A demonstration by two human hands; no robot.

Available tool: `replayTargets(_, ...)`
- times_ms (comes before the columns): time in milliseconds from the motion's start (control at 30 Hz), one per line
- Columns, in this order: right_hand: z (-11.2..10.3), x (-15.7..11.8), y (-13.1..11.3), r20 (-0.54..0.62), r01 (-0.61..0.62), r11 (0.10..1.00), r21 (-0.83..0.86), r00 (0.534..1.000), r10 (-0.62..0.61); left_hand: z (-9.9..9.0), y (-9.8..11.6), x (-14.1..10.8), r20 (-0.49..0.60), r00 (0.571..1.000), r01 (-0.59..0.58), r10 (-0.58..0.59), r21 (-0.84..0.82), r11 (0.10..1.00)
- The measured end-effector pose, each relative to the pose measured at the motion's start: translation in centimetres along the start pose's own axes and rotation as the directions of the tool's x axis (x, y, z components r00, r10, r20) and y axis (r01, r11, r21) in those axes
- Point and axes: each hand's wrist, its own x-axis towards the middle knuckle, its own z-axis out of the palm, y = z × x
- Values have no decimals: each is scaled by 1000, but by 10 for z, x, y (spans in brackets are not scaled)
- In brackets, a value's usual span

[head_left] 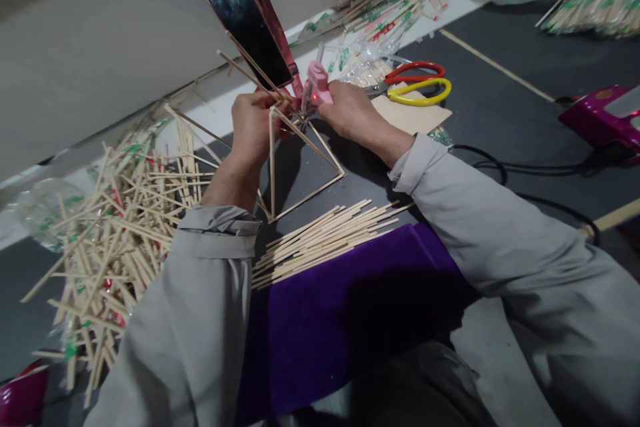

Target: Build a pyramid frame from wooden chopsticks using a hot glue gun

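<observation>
Between my hands stands an open frame of joined wooden sticks (273, 163), its lower corner resting on the dark tabletop. My left hand (254, 127) is closed around sticks at the frame's far side; its fingertips are partly hidden. In my right hand (353, 112) is a pink hot glue gun (317, 85) with a small red light lit. The gun's nozzle end is close to the sticks by my left fingers, and I cannot tell whether it touches them. A row of loose chopsticks (330, 233) lies just in front of the frame.
A heap of chopsticks (120, 233) and wrappers covers the left. Behind my hands a phone (250, 30) leans on a red stand. Scissors (420, 83) rest on cardboard (410, 113) at right. A black cable (540, 167) runs near a magenta device (600, 120). Purple cloth (350, 320) lies nearest me.
</observation>
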Motion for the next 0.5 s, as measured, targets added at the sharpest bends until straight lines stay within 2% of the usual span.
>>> replayTargets(100, 1, 0, 0, 9, -5, 1000, -21, 1000, 5, 1, 2, 0, -41, 996, 76, -78, -48, 996)
replayTargets(500, 8, 4, 5, -21, 15, 999, -30, 1000, -16, 1, 9, -3, -47, 993, 107, -109, -43, 993)
